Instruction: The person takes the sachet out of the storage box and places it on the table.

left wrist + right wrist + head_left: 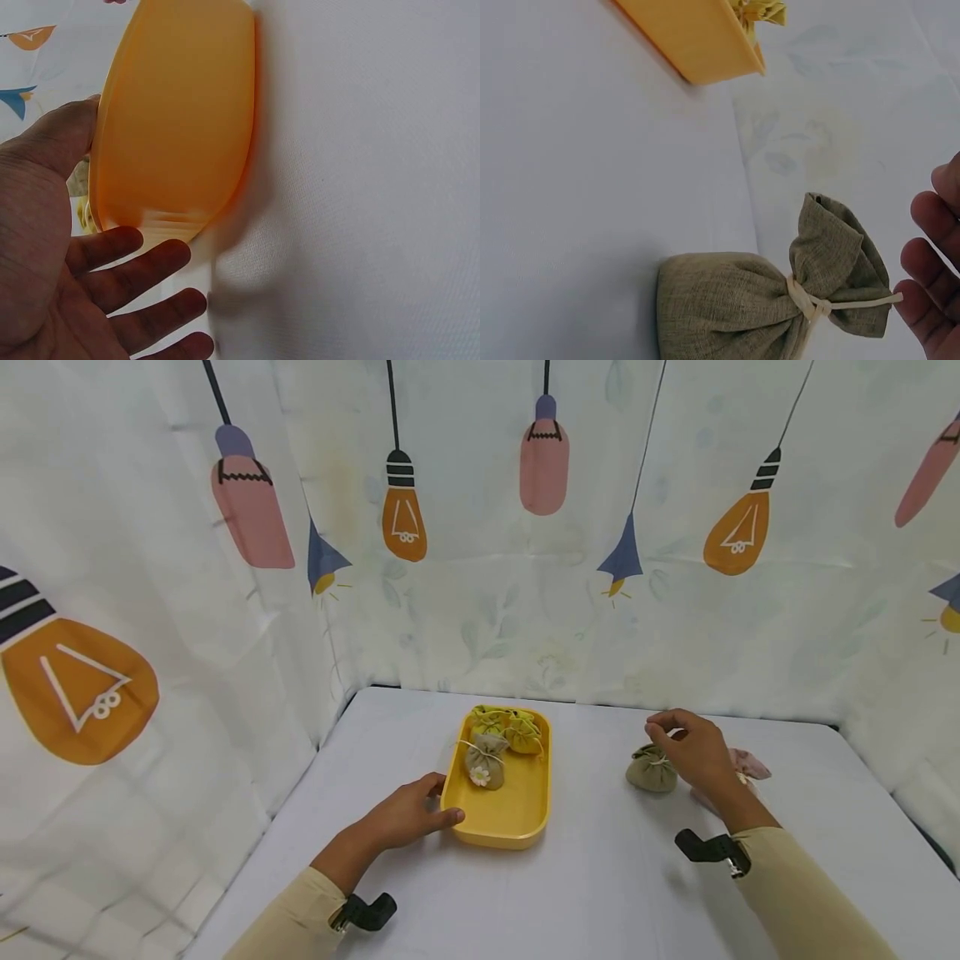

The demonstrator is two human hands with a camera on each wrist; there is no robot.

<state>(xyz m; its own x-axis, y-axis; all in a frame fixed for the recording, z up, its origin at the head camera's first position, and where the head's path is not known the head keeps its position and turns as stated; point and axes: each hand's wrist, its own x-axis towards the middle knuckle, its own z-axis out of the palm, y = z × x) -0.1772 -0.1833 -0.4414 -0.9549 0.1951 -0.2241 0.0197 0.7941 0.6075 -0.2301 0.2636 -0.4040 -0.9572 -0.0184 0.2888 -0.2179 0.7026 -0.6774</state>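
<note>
At the left side of a yellow tray [521,814] my left hand [405,814] rests with its thumb at the rim. The left wrist view shows its fingers [154,274] spread and nearly straight beside the tray wall. Inside the tray lie a beige drawstring pouch [480,768] with a white flower and two yellow pouches [523,735]. To the right, my right hand [701,756] hovers just above an olive-green drawstring pouch [651,774], its fingers loosely bent and holding nothing. That pouch's tie string [862,303] ends right at a fingertip in the right wrist view.
A pink pouch [750,764] lies behind my right hand, partly hidden by it. Everything stands on a table with a white cloth [585,877]. Printed curtains [480,593] hang close along the table's back and left edges.
</note>
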